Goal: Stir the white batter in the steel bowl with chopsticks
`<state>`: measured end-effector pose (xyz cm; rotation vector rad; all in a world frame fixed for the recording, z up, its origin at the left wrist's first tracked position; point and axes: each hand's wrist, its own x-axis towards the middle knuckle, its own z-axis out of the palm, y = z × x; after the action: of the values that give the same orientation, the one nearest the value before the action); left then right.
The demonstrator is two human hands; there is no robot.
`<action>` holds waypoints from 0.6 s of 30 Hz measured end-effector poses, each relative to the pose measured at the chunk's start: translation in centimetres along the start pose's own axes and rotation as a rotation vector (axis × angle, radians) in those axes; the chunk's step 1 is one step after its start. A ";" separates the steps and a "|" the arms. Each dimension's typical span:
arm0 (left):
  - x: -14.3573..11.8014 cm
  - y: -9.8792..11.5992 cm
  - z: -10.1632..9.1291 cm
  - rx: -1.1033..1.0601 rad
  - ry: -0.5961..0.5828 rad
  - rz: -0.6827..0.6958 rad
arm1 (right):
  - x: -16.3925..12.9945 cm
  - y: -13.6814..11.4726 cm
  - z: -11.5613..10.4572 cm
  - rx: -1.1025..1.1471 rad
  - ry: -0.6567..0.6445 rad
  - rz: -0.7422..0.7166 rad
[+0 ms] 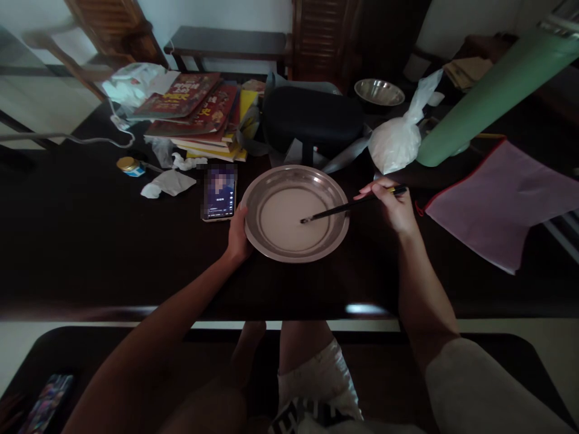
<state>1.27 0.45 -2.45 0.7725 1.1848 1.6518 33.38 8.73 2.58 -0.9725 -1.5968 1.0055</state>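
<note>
A round metal basin (pixel 296 256) stands on the dark table, with a pale, whitish layer (pixel 284 217) covering its bottom. My left hand (pixel 239 236) grips the basin's left side, thumb near the rim. In my right hand (pixel 389 199), black chopsticks (pixel 335 210) with a gold band are held at a low slant over the right rim. Their tip, coated with something pale, reaches the whitish contents near the middle. Whether it is one stick or two pressed together is hard to see. Left of the basin, a phone (pixel 220 191) with a lit screen is near my left hand.
Behind the basin sits a black case (pixel 312 117). A tied bag of white powder (pixel 393 144), a tall green cylinder (pixel 488 96) and a pink mesh pouch (pixel 493 205) stand right. Stacked books (pixel 185 105), crumpled tissues (pixel 169 182) and a small jar (pixel 131 166) lie left.
</note>
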 end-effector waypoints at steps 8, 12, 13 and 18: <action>0.3 -0.3 -0.3 0.008 -0.005 -0.001 | -0.1 -0.2 0.1 -0.024 -0.032 -0.018; 0.2 -0.5 -0.3 -0.012 -0.014 -0.012 | -0.1 -0.2 0.1 -0.025 -0.075 0.010; 0.2 -0.5 -0.3 -0.015 -0.016 -0.006 | -0.1 -0.2 0.1 -0.043 -0.111 0.008; 0.2 -0.5 -0.3 -0.004 -0.004 -0.008 | -0.1 -0.3 0.1 -0.065 -0.015 -0.019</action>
<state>1.06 0.62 -3.02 0.7675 1.1796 1.6451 33.23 8.55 2.82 -0.9944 -1.6574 0.9555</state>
